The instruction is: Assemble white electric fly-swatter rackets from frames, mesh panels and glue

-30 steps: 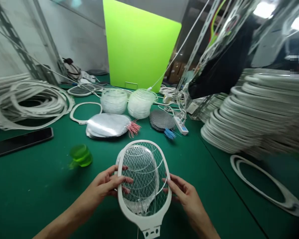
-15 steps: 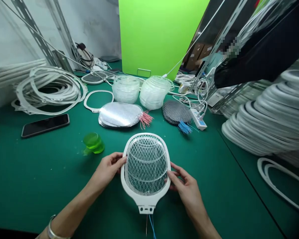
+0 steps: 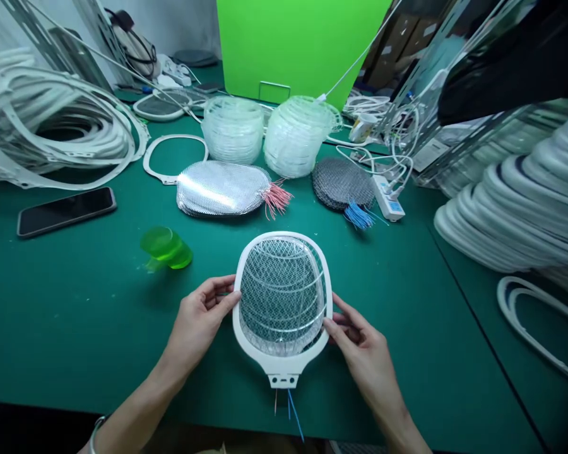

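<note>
Between my two hands is a white racket-shaped frame [image 3: 285, 364] with metal mesh [image 3: 279, 284] and clear curved ribs inside it. My left hand [image 3: 201, 318] pinches its left rim, thumb on top and fingers at the side and below. On the right rim, my right hand [image 3: 362, 340] grips in the same way, its fingertips partly hidden under the frame. The mesh sits toward the left, and a gap shows along the inner right side. A reddish wire [image 3: 275, 401] and blue wires [image 3: 295, 416] stick out below the short neck, which points toward me.
Stacked silver mesh sheets [image 3: 222, 188] with red wires and dark mesh sheets [image 3: 341, 183] with blue wires lie beyond. Also around are a green translucent object [image 3: 166, 247], a phone [image 3: 67, 212], clear ring stacks [image 3: 233, 132], white frames [image 3: 116, 173], a power strip [image 3: 387, 198] and tall white ring stacks [image 3: 515, 208].
My view has shifted, so the table's near edge now shows. The mesh sits further left inside the frame, with a wider gap at the right. Both hands keep their grip.
</note>
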`<state>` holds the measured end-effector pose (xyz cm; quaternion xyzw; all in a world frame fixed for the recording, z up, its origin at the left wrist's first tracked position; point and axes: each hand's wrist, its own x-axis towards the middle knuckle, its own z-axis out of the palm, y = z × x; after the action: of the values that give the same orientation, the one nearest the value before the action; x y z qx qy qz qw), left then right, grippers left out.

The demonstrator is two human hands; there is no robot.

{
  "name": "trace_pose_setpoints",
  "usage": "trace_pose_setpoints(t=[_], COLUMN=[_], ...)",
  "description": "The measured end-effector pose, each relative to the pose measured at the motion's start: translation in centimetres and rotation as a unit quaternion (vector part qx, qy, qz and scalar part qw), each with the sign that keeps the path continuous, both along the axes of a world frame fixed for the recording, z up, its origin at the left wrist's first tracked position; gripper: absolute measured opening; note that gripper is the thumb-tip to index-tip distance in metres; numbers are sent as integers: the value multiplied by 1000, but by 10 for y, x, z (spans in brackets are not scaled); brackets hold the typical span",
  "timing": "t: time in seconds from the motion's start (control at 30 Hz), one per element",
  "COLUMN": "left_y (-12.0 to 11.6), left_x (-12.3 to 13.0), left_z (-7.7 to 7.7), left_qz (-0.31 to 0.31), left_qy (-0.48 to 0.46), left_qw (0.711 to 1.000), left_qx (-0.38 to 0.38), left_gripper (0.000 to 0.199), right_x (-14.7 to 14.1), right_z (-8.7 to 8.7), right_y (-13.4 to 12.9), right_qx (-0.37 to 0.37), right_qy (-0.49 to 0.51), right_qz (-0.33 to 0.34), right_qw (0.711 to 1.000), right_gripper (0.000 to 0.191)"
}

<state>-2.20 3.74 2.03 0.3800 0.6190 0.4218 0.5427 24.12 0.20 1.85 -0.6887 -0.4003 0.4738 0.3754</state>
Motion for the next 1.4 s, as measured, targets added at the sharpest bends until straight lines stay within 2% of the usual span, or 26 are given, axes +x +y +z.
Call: trace_pose_setpoints(t=[0.2,0.43,0.67,1.17,1.4], left_y=[7,3,3,-1,-3], left_x=[2,3,4,6,10], left_z=[0,-5,-6,-9,-11], left_qz=[-15,-12,-15,-39,-51], left_qy=[15,89,136,264,349], left_qw=[1000,996,991,962,931], left_qx=[-1,2,3,66,94], left_gripper=[58,58,56,45,40], right_x=[-3,0,0,-7,-6], right_z=[2,-7,-9,-9,-9], right_y=[14,14,17,13,10], right_qx=[11,57,66,89,88], right_qy=[-50,-122,-156,-217,-251], right_qz=[18,47,60,65,76], right_qw=[999,990,984,970,961], right_gripper=[63,54,51,48,46])
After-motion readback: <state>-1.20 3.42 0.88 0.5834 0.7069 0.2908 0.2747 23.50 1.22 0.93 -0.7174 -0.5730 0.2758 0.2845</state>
